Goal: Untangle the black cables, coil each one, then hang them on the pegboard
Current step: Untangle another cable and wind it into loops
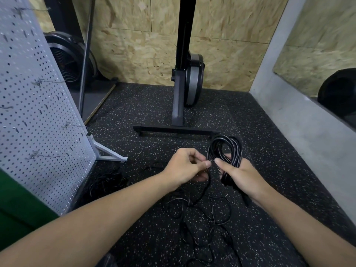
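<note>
The right hand (240,176) grips a coil of black cable (224,147), fingers and thumb curled round the gathered loops at the bottom, so the coil stands up above the fist. Just beside it, the left hand (183,166) pinches a single strand of the same cable between thumb and fingers, close to the coil.

From that pinch the loose cable (204,211) drops to the speckled black floor (269,151) and sprawls there in open, crossing loops between the two forearms. A second tangle of cable (107,182) lies on the floor further left, near the foot of the pegboard (38,116).

The pegboard – a white panel on a metal stand – rises at the left edge, with several wire hooks (38,81) sticking out of it; none of the visible hooks carries a cable. Beyond the hands, a black exercise machine (180,89) stands against the chipboard wall.
</note>
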`<state>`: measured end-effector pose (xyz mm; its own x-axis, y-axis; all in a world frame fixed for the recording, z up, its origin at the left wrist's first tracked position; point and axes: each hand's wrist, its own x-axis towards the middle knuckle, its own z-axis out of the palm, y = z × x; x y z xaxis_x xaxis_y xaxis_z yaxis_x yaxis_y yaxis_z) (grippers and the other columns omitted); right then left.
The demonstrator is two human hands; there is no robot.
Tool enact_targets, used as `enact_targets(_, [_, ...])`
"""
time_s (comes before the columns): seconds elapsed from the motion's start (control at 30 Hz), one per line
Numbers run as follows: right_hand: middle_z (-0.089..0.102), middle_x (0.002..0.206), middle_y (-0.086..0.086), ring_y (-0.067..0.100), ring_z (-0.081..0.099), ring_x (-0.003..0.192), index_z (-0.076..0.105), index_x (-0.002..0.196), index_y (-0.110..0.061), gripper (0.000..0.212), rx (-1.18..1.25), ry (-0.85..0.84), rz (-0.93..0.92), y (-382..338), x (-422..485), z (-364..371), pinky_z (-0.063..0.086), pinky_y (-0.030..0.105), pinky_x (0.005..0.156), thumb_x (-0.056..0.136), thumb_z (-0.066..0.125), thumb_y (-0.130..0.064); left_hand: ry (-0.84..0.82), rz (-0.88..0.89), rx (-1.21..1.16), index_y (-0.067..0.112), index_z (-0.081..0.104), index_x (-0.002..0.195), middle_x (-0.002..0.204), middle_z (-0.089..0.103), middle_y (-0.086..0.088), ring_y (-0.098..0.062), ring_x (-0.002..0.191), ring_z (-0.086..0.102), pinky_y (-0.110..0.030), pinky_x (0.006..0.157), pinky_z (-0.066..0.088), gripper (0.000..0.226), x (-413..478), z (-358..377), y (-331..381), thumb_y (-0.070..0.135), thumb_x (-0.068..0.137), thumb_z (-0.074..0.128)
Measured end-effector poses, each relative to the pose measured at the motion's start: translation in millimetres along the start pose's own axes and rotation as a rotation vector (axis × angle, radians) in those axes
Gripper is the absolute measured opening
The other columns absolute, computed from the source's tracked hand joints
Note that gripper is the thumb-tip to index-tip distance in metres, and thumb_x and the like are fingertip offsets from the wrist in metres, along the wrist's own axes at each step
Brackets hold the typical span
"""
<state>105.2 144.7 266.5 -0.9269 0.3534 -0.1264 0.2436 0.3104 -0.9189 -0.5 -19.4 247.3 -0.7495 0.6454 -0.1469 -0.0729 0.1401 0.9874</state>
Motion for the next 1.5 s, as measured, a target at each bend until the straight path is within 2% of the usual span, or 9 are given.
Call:
enact_targets(0.2, [0.080, 0.101, 0.003, 0.021, 0.075, 0.103, 0.079, 0.103, -0.020, 0.019, 0.161, 0.025, -0.003, -5, -3, 9, 0.052, 0.050, 0.106, 0.095, 0.074, -0.036, 0.010, -0.065, -0.220, -0.003, 0.067, 0.091, 0.079, 0.077, -0.017, -0.025, 0.073, 0.077, -0.035, 0.066, 0.066, 0.016, -9, 17, 2, 0.008, 0.091, 0.079])
enact_targets(0.43, [0.079, 0.101, 0.015, 0.033, 0.075, 0.103, 0.079, 0.102, -0.011, 0.018, 0.328, 0.029, 0.133, -2, -3, 10, 0.052, 0.056, 0.107, 0.088, 0.080, -0.022, 0.036, 0.035, -0.087, -0.004, 0.075, 0.090, 0.082, 0.078, -0.019, -0.032, 0.080, 0.079, -0.037, 0.073, 0.065, 0.012, -14, 15, 0, 0.005, 0.087, 0.083])
enact_targets(0.57, [0.080, 0.103, 0.006, 0.025, 0.075, 0.105, 0.074, 0.114, -0.019, 0.044, 0.367, 0.096, 0.147, -1, -1, 9, 0.053, 0.048, 0.104, 0.075, 0.091, -0.033, -0.007, 0.038, -0.069, 0.001, 0.077, 0.102, 0.091, 0.080, -0.016, -0.030, 0.091, 0.078, -0.037, 0.083, 0.064, 0.012, -16, 17, 0, -0.001, 0.090, 0.077])
enact_targets(0.7, [0.078, 0.086, 0.007, 0.022, 0.075, 0.087, 0.075, 0.092, -0.010, 0.006, 0.356, 0.167, 0.102, -4, -1, 7, 0.057, 0.041, 0.087, 0.088, 0.078, -0.014, -0.073, -0.013, -0.120, 0.006, 0.062, 0.110, 0.103, 0.080, -0.012, -0.025, 0.103, 0.076, -0.042, 0.088, 0.063, 0.020, -15, 15, 2, 0.000, 0.094, 0.072])
enact_targets(0.8, [0.071, 0.079, 0.012, 0.025, 0.072, 0.077, 0.073, 0.089, -0.007, 0.003, 0.487, 0.177, 0.065, -11, -2, 8, 0.058, 0.035, 0.068, 0.092, 0.072, -0.005, -0.058, 0.071, 0.298, 0.019, 0.061, 0.104, 0.106, 0.076, -0.002, -0.017, 0.103, 0.071, -0.045, 0.099, 0.056, 0.023, -6, 6, -6, 0.012, 0.086, 0.073])
enact_targets(0.93, [0.066, 0.080, 0.014, 0.028, 0.068, 0.076, 0.069, 0.089, -0.001, 0.006, 0.655, 0.002, 0.050, -20, -6, 7, 0.058, 0.050, 0.087, 0.093, 0.068, -0.006, -0.384, 0.047, 0.595, 0.032, 0.062, 0.120, 0.132, 0.063, 0.012, -0.008, 0.125, 0.058, -0.027, 0.109, 0.043, 0.033, -7, 8, -28, 0.020, 0.092, 0.076])
enact_targets(1.03, [0.061, 0.079, 0.013, 0.025, 0.063, 0.071, 0.066, 0.094, -0.001, 0.002, 0.697, -0.034, 0.025, -22, -7, 3, 0.060, 0.050, 0.089, 0.094, 0.065, -0.003, -0.393, 0.039, 0.729, 0.027, 0.069, 0.111, 0.119, 0.071, 0.010, -0.006, 0.115, 0.063, -0.025, 0.104, 0.044, 0.013, -1, -3, -43, 0.023, 0.100, 0.067])
enact_targets(1.3, [0.069, 0.080, 0.007, 0.032, 0.073, 0.076, 0.071, 0.096, -0.010, 0.009, 0.115, 0.315, 0.169, 10, 13, -28, 0.060, 0.052, 0.084, 0.092, 0.073, -0.018, -0.374, 0.045, 0.879, 0.022, 0.071, 0.102, 0.090, 0.077, -0.001, -0.013, 0.079, 0.070, -0.039, 0.074, 0.057, 0.015, 7, -30, -29, 0.033, 0.104, 0.062])
enact_targets(1.5, [0.073, 0.103, -0.008, 0.018, 0.067, 0.102, 0.073, 0.103, -0.029, 0.041, -0.249, 0.199, 0.128, 3, 5, -31, 0.049, 0.042, 0.095, 0.092, 0.063, -0.066, -0.087, 0.594, 0.714, 0.019, 0.079, 0.104, 0.100, 0.074, 0.010, -0.001, 0.092, 0.067, -0.022, 0.087, 0.054, 0.014, -9, -14, 31, 0.030, 0.098, 0.072])
